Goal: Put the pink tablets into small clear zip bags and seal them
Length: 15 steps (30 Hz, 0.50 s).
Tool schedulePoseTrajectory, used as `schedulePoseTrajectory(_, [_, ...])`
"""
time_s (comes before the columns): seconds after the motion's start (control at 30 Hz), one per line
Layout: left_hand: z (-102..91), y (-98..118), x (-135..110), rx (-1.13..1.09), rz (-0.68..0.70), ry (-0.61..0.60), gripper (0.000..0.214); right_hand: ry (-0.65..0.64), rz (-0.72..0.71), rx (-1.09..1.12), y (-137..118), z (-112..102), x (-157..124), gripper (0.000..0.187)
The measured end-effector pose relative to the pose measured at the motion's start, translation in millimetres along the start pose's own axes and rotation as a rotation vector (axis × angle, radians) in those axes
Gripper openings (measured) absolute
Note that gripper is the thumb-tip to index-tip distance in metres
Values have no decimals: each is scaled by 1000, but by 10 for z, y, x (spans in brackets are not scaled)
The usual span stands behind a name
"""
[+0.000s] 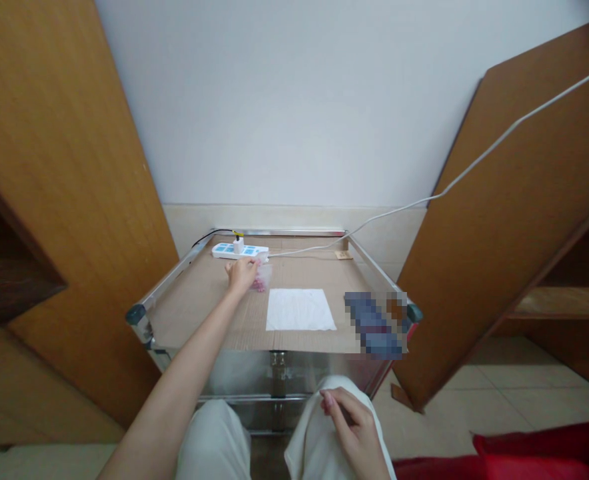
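My left hand (241, 275) reaches over the cardboard-covered table top (189, 313). Its fingers pinch the upper part of a small clear plastic bag (261, 277) with small pink-red pieces in its bottom; what they are is too small to tell. Just behind the bag lies a white power strip (224, 251) with blue sockets and a white plug (238, 245) in it. To the bag's right a white paper sheet (300, 310) lies flat. My right hand (352, 427) rests by my right knee, loosely curled with thumb and fingers close together, and nothing shows in it.
A white cable (404, 205) runs from the strip up to the right. At the table's right edge is a pixelated dark object (374, 327). A small brown card (343, 255) lies at the back right. Wooden panels (499, 200) flank the table, and red fabric (544, 453) is on the floor.
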<state>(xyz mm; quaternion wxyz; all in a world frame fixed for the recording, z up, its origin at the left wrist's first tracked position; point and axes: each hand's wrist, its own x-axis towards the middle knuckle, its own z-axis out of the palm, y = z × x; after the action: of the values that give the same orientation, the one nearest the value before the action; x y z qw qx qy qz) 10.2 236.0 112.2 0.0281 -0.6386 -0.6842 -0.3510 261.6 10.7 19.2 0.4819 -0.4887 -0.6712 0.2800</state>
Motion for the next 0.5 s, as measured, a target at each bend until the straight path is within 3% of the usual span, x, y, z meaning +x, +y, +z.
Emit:
schedulePoseTrajectory(0.2, [-24,-8,-315,-223,170,15,18,32,-28,145,-192,63,377,21])
schedulePoseTrajectory(0.33, [-17,45,-503,-326,260,18,19,79,-39,276,-327,173,862,24])
schedulePoseTrajectory(0.5, [-62,123,-643,-391,371,-25,19,167,123,398,-274,360,1545,33])
